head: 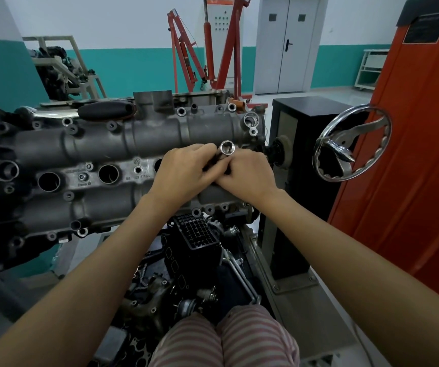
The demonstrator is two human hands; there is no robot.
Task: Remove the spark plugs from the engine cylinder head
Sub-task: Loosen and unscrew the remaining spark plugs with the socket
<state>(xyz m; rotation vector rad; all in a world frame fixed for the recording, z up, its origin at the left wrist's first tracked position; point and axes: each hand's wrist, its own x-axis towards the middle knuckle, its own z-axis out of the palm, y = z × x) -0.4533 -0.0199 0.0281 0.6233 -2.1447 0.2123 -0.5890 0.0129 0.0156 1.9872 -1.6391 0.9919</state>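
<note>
One tall orange metal cabinet (409,144) fills the right side, with one black pedestal stand (305,154) and one chrome handwheel (353,144) in front of it. Two red engine hoists (205,49) stand by the far wall. One grey cast-aluminium engine cylinder head (86,165) lies across the middle on its stand; three round spark plug wells (108,174) show open along its centre, the third half covered by the hands, and any further well is hidden. No spark plug itself is visible. Both hands meet over the right end of the head. The left hand (184,176) has its fingers curled around a dark tool handle that is mostly hidden. The right hand (247,176) has its fingers curled onto the same tool, just below one shiny chrome socket (226,147) whose open mouth faces up.
</note>
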